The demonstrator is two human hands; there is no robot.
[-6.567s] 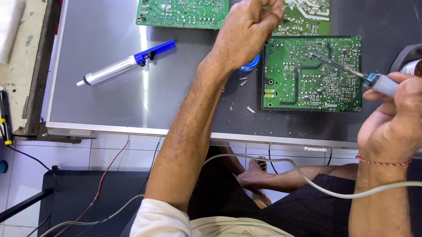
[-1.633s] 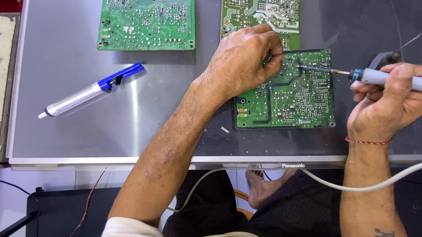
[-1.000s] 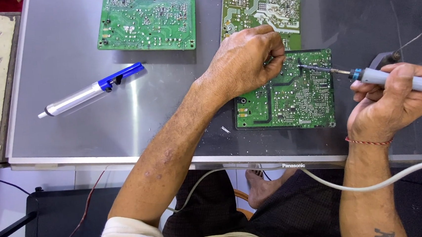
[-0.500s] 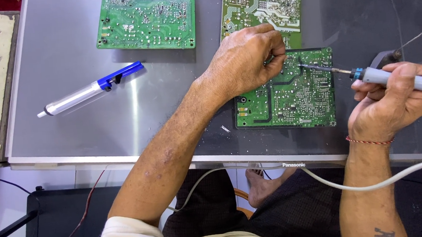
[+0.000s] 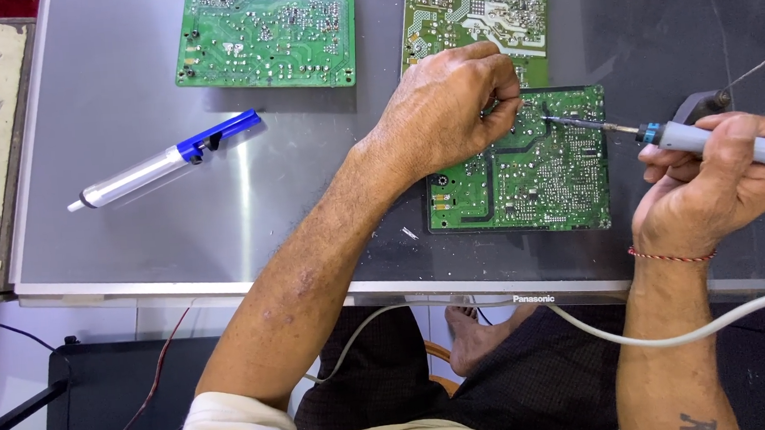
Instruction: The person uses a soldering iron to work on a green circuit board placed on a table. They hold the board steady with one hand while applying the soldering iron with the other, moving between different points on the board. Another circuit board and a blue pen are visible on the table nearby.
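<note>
You have a small green circuit board [image 5: 532, 173] lying flat, solder side up, right of the frame's centre, on a grey panel. Its upper left corner is hidden under your left hand [image 5: 451, 102], which rests curled on it with fingertips pinched together at the top edge. Your right hand [image 5: 708, 188], at the right of the frame, grips a soldering iron [image 5: 718, 142] with a pale grey handle and blue collar, held nearly level. Its thin metal tip points left and meets the board's upper edge just beside your left fingertips.
</note>
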